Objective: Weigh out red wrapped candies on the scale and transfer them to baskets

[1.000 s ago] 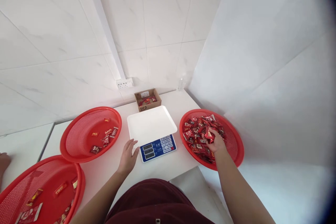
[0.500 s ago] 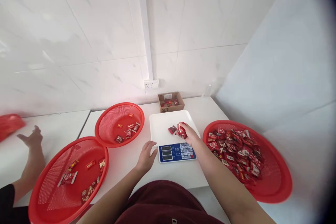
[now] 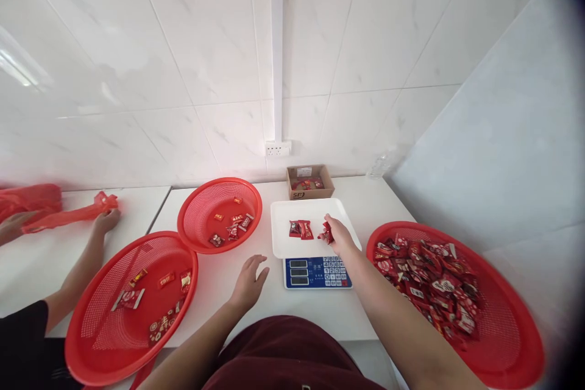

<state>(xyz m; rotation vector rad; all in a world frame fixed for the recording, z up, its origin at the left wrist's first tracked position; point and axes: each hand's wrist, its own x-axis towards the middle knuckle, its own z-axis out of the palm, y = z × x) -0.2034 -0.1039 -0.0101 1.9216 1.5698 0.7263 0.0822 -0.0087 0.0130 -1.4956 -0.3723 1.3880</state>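
My right hand (image 3: 339, 236) is over the right side of the white weighing pan (image 3: 283, 245), its fingers closed on a red wrapped candy (image 3: 326, 233). To its left, a couple of wrapped candies (image 3: 305, 230) lie side by side on the pan. Below the pan shows the blue panel of the digital scale (image 3: 316, 272), with its displays and keys. My left hand (image 3: 249, 280) hovers over the white table left of the scale, fingers apart and holding nothing. Many red-wrapped candies (image 3: 434, 283) fill much of the red basket (image 3: 516, 317) at the right.
Two red baskets, one nearer (image 3: 91, 304) and one farther (image 3: 192, 219), hold a few candies on the left. A cardboard box (image 3: 311, 194) stands behind the scale. At far left, a co-worker's hands (image 3: 107, 220) hold a red plastic bag (image 3: 73, 216). A socket (image 3: 278, 148) is on the wall.
One red candy has been let go onto the pan beside the other, and my right hand has shifted right with another candy. The co-worker's hand has taken hold of the red bag.
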